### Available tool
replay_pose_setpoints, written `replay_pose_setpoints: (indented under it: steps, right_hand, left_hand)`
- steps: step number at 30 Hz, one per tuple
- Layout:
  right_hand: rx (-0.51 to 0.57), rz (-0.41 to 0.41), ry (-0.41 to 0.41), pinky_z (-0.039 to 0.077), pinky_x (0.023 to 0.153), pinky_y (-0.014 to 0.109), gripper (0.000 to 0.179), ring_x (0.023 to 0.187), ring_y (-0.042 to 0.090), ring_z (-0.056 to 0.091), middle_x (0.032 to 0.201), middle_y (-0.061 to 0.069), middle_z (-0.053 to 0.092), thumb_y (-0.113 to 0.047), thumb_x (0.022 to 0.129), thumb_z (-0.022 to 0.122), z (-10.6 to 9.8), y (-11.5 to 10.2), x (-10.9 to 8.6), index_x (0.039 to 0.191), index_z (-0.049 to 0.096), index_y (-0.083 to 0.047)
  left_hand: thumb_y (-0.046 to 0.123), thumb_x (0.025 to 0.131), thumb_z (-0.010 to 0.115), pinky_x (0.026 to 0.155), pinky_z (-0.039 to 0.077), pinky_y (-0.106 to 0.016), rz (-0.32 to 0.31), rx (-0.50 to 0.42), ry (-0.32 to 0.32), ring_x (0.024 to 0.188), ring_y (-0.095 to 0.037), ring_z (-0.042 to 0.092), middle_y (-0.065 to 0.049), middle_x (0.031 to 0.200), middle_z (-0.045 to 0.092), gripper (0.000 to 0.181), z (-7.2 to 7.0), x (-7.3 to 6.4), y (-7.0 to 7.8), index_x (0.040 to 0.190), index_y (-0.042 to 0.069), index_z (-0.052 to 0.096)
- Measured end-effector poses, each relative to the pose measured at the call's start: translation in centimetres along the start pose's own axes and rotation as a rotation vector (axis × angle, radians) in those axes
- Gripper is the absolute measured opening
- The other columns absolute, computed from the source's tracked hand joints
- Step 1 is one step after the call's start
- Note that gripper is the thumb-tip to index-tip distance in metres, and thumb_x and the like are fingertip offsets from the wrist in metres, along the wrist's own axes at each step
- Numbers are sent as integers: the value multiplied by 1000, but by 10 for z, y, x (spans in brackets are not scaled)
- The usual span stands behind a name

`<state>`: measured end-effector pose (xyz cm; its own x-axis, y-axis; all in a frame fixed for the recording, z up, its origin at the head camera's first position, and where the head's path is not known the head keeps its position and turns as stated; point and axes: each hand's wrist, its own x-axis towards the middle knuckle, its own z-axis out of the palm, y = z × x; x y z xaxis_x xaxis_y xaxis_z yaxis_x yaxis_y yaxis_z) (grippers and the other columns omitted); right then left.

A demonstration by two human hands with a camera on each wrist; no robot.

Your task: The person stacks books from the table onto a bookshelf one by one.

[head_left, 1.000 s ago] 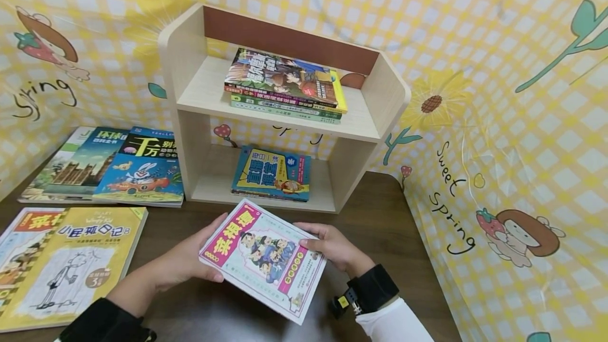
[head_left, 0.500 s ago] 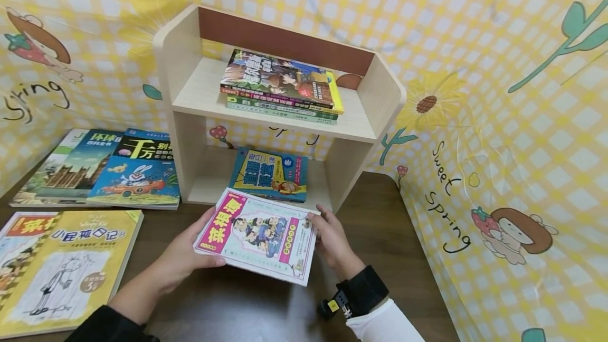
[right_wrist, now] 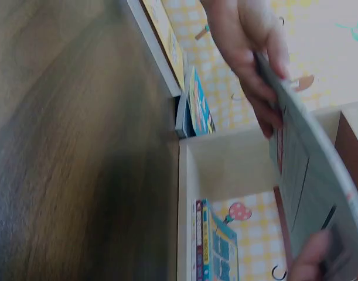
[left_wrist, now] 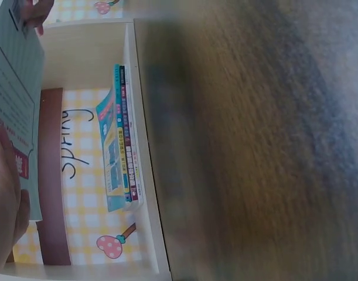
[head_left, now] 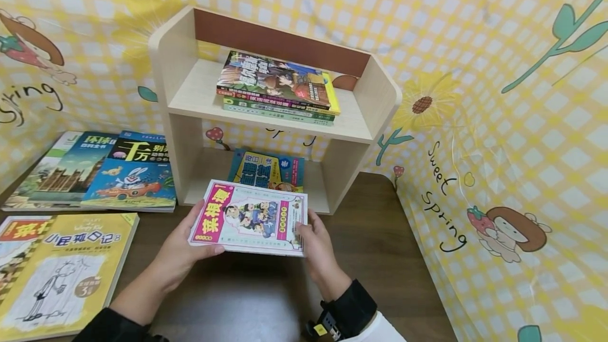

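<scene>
Before the bookshelf (head_left: pixel 381 100), head view, pink-titled book (head_left: pixel 252 218): held face up above the surface (head_left: pixel 399 257), near the lower compartment (head_left: pixel 314 181), partly hiding the blue-topped stack (head_left: pixel 266 169).
Left grip (head_left: pixel 179 247): pinching the left edge, closed to book thickness, thumb on cover.
Right grip (head_left: pixel 321 249): likewise, at the right end.
Left wrist view, left fingers (left_wrist: pixel 21 216): laid against the underside (left_wrist: pixel 20 99).
Right wrist view, underside: supported at both ends; best kept level, with even pinch and knuckles clear of the bookshelf.

In front of me, the dark wooden table (head_left: pixel 389 257) supports a two-tier bookshelf (head_left: pixel 161 62) plus, at left, a rear book group (head_left: pixel 128 173) and a front book group (head_left: pixel 62 273), each overlapping. Upper tier (head_left: pixel 353 120): flat book stack (head_left: pixel 275 86). Lower tier (head_left: pixel 197 189): blue-covered stack (head_left: pixel 268 168).
</scene>
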<state>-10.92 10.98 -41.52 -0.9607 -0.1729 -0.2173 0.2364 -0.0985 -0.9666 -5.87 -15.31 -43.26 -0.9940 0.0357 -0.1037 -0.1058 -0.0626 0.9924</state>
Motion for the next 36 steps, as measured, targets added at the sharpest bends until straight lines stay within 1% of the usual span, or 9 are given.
replay_pose_setpoints:
  steps: [6,10,12,16,19,21,25,30,36]
  right_hand:
    - [-60,-92,-149,47,95,26,81,112,22,60,142,16,47,-9,92,64,3,4,-4,155,12,-10]
    - [-71,-197,-264,49,96,32,91,116,26,59,141,11,48,-8,85,74,3,11,0,153,14,-17]
    - [-73,-244,-290,51,94,33,95,116,28,59,142,11,47,-6,82,76,4,15,3,152,12,-17]
    - [-106,-285,-263,52,91,30,101,115,26,60,143,9,46,-4,79,78,4,21,8,153,10,-18]
    - [-106,-306,-249,52,91,30,102,116,27,59,145,8,44,-1,79,77,4,25,12,154,9,-19]
    - [-104,-319,-250,51,92,31,102,118,29,58,146,8,43,1,80,76,3,26,16,154,9,-20]
    - [-120,-326,-234,52,91,29,104,118,30,58,147,9,43,2,80,76,1,32,25,155,8,-21]
    - [-133,-343,-222,52,90,26,103,116,31,59,146,13,43,6,78,75,-3,42,39,154,9,-16]
    - [-117,-343,-253,51,91,27,104,117,30,58,146,15,42,5,79,76,-8,54,55,155,7,-15]
  left_hand:
    - [11,85,74,85,54,-25,27,20,21,103,0,61,-21,152,27,105,1,3,1,156,17,-3]
    - [11,85,74,84,54,-26,41,23,18,102,1,61,-22,152,27,106,0,6,0,156,18,-4]
    - [11,84,75,84,54,-26,48,32,16,103,1,60,-22,152,27,108,0,8,-1,156,19,-5]
    - [14,82,77,83,55,-28,74,96,18,111,-16,60,-21,150,30,111,-2,15,-6,156,21,-5]
    - [20,81,79,83,56,-30,86,192,23,119,-33,53,-21,149,30,113,-4,22,-10,155,21,-6]
    - [23,80,80,85,55,-32,93,252,22,122,-39,48,-21,148,30,114,-5,27,-13,155,20,-5]
    - [27,78,81,89,54,-41,124,346,28,122,-39,47,-21,146,33,113,-6,38,-18,155,17,0]
    - [27,78,82,95,48,-52,150,384,29,122,-39,47,-21,145,35,111,-7,50,-25,155,15,3]
    - [26,78,82,100,41,-58,159,400,24,125,-41,44,-22,147,34,111,-6,62,-32,155,13,3]
